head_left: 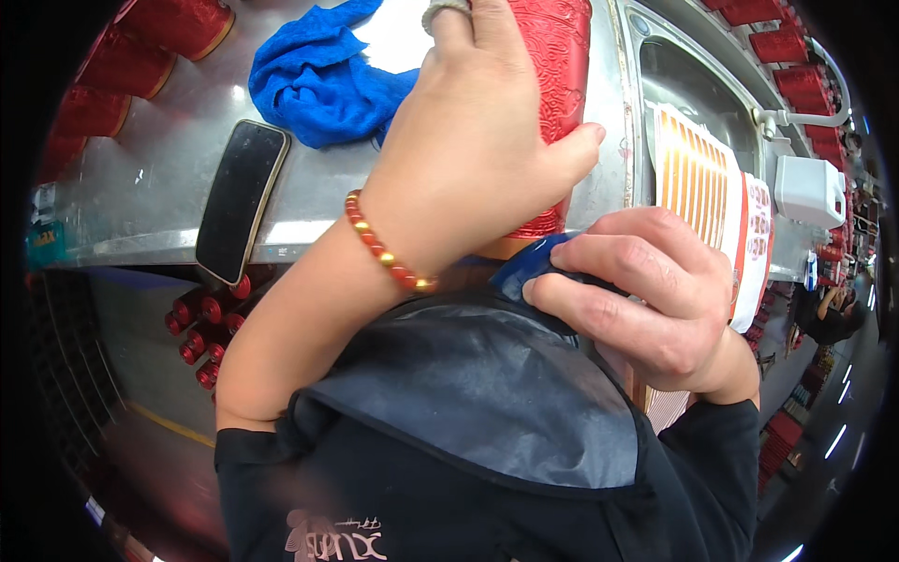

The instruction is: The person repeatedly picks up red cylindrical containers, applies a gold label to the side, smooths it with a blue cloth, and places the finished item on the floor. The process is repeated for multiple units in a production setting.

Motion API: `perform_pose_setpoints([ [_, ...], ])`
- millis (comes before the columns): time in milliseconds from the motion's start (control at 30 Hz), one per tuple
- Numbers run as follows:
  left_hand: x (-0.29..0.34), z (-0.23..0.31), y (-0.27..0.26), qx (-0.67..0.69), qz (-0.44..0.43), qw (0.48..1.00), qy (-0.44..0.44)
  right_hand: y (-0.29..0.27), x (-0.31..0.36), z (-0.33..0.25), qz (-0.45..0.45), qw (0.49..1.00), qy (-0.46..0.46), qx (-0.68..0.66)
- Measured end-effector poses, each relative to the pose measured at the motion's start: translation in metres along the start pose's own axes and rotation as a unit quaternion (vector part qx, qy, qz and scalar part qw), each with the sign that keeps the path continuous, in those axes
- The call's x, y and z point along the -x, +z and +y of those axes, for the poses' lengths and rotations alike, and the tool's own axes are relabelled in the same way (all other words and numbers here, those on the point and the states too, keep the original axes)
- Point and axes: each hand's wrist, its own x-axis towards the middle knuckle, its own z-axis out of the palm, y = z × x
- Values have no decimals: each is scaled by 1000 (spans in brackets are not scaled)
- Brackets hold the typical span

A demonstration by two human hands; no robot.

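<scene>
I find the cylinder (pixel 562 61) on the worktop (pixel 159 178), under my left hand (pixel 473 150); my right hand (pixel 655 290) is at its near end. Left of it lies a cloth (pixel 314 80) and, nearer me, a phone (pixel 243 201) (reaching the front edge). Right of it: a basin (pixel 698 80), sheets (pixel 698 173) across its near part, then a jug (pixel 810 190).

Left of me, a dark-screened phone (pixel 243 201) lies aslant on the metal table (pixel 164 201), near end jutting past the edge. Farther up I note gold-rimmed red cylinders (pixel 131 61). Floor: yellow line (pixel 169 423). On my right, orange-striped sheets (pixel 695 173) by a metal basin (pixel 693 75); white jug (pixel 811 190); pale pipe (pixel 815 119). Far right, a person (pixel 833 314) in dark clothing.
</scene>
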Motion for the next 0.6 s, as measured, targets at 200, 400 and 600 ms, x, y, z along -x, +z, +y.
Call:
perform_pose_setpoints([
  [200,10,-23,-8,386,-95,909,-123,-2,-2,-1,-12,1000,4,-1],
  [400,7,16,-5,79,10,994,-79,-4,-5,-4,-28,1000,5,3],
  [600,5,-21,0,153,6,988,3,-5,-1,3,-35,999,7,-13],
])
